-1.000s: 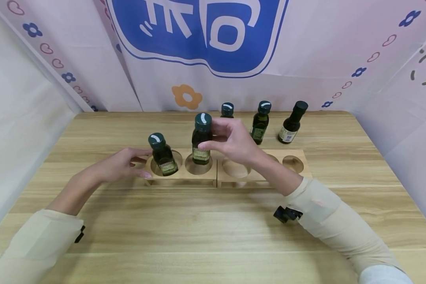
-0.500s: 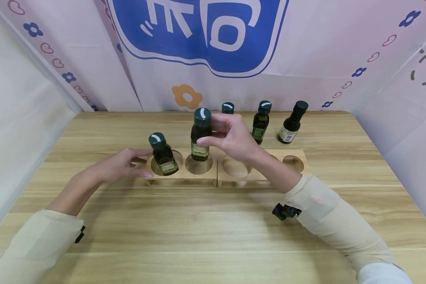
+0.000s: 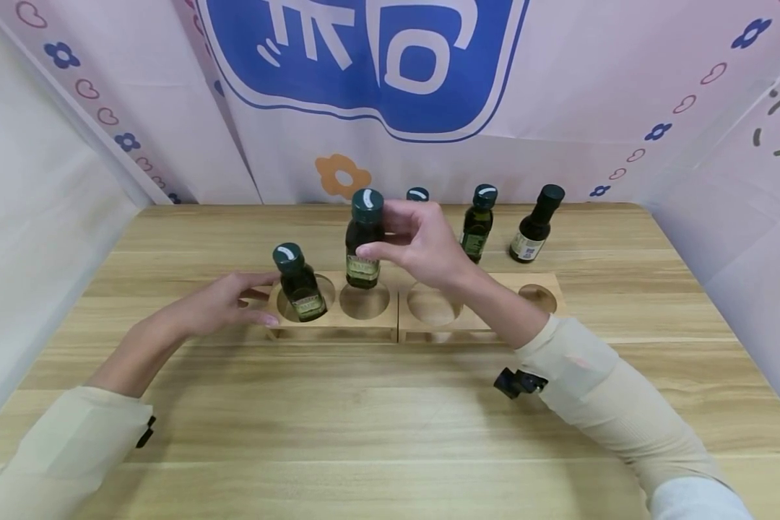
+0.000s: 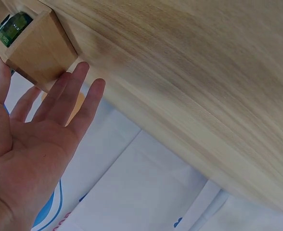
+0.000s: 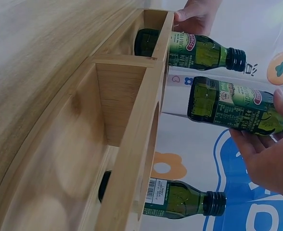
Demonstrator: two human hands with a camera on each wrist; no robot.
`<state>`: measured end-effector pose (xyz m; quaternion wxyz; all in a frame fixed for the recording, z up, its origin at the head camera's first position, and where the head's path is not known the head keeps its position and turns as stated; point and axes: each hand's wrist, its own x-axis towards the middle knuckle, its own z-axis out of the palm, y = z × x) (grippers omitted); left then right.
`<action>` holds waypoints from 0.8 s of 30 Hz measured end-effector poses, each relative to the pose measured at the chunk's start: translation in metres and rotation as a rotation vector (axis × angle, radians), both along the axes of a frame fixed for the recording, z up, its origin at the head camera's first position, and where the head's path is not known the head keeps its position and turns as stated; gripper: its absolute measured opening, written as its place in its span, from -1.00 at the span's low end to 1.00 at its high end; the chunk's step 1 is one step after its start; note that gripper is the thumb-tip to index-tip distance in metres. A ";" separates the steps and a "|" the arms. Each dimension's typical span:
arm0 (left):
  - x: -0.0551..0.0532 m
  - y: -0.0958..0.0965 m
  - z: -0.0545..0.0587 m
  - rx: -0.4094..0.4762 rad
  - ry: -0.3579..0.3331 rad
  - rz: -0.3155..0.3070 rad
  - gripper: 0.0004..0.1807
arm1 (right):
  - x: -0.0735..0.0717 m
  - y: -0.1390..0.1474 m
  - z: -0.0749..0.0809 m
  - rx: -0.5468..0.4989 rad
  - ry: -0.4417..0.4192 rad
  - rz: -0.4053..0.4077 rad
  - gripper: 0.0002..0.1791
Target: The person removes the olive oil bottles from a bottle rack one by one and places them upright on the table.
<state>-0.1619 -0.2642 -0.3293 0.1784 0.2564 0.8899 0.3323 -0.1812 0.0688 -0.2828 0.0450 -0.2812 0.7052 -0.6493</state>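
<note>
My right hand [image 3: 429, 245] holds a small dark green olive oil bottle [image 3: 364, 249] upright between thumb and fingers. The bottle is raised above the second round hole of the left wooden rack [image 3: 331, 334]; the right wrist view shows its base [image 5: 201, 103] clear of the rack's top. Another olive oil bottle [image 3: 302, 289] stands in the leftmost hole, leaning slightly. My left hand [image 3: 217, 303] is at that rack's left end, thumb near the front corner and fingers toward the back. In the left wrist view its fingers [image 4: 79, 86] extend loosely along the end panel.
A second wooden rack [image 3: 471, 321] adjoins on the right, partly under my right forearm. Behind the racks stand a green-capped bottle [image 3: 418, 195] mostly hidden by my hand, another bottle [image 3: 477, 224], and a slimmer dark bottle [image 3: 533, 227]. A printed cloth [image 3: 559, 94] hangs behind the table.
My right hand has lifted the olive oil bottle higher out of the second hole and slightly left. My left hand and the bottle in the leftmost hole stay put.
</note>
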 end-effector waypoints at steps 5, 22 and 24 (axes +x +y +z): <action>0.001 0.000 0.000 0.010 0.011 -0.003 -0.21 | -0.002 -0.001 0.001 0.005 0.006 -0.014 -0.55; -0.002 0.001 0.002 -0.002 -0.007 -0.012 -0.21 | -0.018 -0.010 0.001 0.029 0.015 -0.055 -0.52; -0.002 0.002 0.002 -0.002 -0.012 -0.009 -0.20 | -0.020 -0.011 0.001 0.033 0.007 -0.059 -0.51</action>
